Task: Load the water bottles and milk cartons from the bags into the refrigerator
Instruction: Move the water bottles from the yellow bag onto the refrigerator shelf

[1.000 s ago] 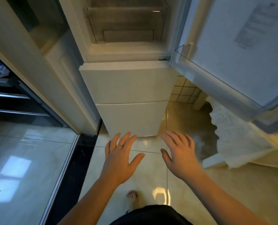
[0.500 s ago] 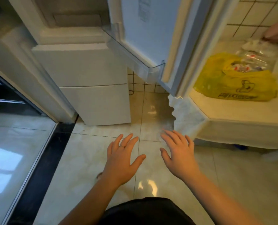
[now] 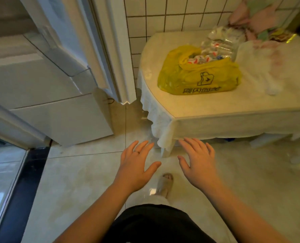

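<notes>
Both hands, left hand (image 3: 134, 168) and right hand (image 3: 199, 164), hover empty with fingers spread; next, likely reach into the yellow bag (image 3: 198, 79) on the desk (image 3: 216, 106).

Setting: home kitchen or dining corner. Evidence: white refrigerator (image 3: 45, 95) with door (image 3: 100, 50) swung open; white square-tiled wall (image 3: 172, 13); glossy cream floor tiles (image 3: 79, 181); cloth-covered tabletop (image 3: 216, 109) bearing a yellow shopping bag (image 3: 198, 76); slippered foot (image 3: 165, 185) on floor.
</notes>
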### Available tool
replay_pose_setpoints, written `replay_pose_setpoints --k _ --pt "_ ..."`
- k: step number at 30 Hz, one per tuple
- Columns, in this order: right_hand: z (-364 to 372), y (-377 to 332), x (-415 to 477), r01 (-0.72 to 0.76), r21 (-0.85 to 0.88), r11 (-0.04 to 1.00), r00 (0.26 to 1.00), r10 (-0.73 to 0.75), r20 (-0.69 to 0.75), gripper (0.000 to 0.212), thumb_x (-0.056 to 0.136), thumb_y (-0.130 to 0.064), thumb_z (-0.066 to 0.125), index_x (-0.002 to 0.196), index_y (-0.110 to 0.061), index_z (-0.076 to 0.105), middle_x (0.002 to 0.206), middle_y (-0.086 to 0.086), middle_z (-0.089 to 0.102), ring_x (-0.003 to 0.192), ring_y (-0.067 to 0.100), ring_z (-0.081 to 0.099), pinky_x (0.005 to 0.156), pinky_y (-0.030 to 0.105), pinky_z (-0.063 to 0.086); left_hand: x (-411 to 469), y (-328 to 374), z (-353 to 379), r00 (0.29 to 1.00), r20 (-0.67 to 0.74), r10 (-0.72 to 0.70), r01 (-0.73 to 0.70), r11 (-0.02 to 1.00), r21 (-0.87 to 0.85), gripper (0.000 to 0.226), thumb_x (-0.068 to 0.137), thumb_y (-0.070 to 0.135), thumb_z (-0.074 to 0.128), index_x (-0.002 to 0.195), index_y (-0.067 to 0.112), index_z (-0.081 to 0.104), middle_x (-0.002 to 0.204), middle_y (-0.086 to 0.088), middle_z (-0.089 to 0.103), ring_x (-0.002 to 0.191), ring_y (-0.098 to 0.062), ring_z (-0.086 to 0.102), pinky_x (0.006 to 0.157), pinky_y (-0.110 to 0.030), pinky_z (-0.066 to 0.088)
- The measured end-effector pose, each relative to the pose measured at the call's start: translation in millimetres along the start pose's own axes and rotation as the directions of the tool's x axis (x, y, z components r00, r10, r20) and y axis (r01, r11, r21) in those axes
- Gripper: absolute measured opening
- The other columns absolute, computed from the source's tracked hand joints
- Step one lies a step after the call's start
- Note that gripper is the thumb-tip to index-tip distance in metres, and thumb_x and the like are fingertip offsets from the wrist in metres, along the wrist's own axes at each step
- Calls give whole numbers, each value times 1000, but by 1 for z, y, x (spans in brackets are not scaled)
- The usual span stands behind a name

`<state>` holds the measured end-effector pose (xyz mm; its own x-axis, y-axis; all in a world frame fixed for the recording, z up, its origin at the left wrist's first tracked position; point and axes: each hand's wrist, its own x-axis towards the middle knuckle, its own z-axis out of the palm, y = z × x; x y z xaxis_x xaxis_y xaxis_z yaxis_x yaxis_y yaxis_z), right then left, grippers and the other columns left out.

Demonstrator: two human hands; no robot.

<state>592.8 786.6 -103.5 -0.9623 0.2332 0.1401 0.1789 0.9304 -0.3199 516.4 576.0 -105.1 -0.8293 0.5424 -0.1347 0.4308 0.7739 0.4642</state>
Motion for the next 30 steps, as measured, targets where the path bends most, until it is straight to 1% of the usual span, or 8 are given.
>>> replay_pose_setpoints --k 4,8,10,12,18,22,25,30 --pt "-11 54 33 -51 -57 997 999 51 -11 48 84 -37 53 130 -24 55 135 -3 54 128 21 46 106 49 31 64 36 15 995 29 93 -92 995 -21 76 84 77 20 150 41 24 160 14 20 149 -13 4 119 -37 7" --pt "-33 112 77 -109 -77 991 994 109 -13 54 85 -44 41 133 -24 55 138 -3 54 131 22 46 106 52 33 140 75 28 987 28 156 -154 987 -46 77 85 77 21 151 36 27 160 12 22 149 -15 8 119 -40 12" --pt "-45 140 100 -122 -85 989 993 121 -15 53 85 -43 44 134 -25 55 139 -3 54 132 23 46 106 53 33 178 96 32 985 19 174 -173 984 -52 76 86 75 22 151 36 28 160 12 23 149 -16 10 119 -40 14" --pt "-56 166 124 -141 -81 987 990 140 -24 52 85 -40 49 134 -25 55 139 -3 55 132 24 47 106 55 34 213 115 35 983 14 184 -183 982 -55 76 85 76 22 150 38 28 159 13 24 148 -15 10 118 -38 13" --pt "-76 233 182 -169 -51 984 984 165 -72 53 86 -43 42 135 -26 55 138 -3 55 132 24 47 108 53 31 295 162 40 982 23 189 -187 979 -80 82 79 78 16 149 38 31 159 12 26 148 -16 12 118 -35 11" --pt "-80 273 213 -195 -35 980 978 192 -87 52 87 -42 47 135 -25 56 138 -4 56 130 23 48 107 51 33 329 180 43 983 20 181 -179 981 -75 77 82 76 21 147 37 35 155 13 32 146 -14 17 117 -36 16" --pt "-83 303 241 -197 -22 980 976 194 -102 52 85 -44 44 131 -23 59 134 -2 59 127 23 52 104 51 36 354 192 46 985 -1 171 -171 983 -71 72 85 74 27 144 36 41 149 13 39 142 -15 26 115 -35 21" --pt "-97 352 299 -166 12 986 980 167 -105 52 83 -44 47 130 -25 59 133 -5 59 125 21 53 103 48 36 407 223 49 980 -121 157 -171 979 -109 63 88 67 38 136 28 51 142 8 50 136 -18 38 109 -43 35"
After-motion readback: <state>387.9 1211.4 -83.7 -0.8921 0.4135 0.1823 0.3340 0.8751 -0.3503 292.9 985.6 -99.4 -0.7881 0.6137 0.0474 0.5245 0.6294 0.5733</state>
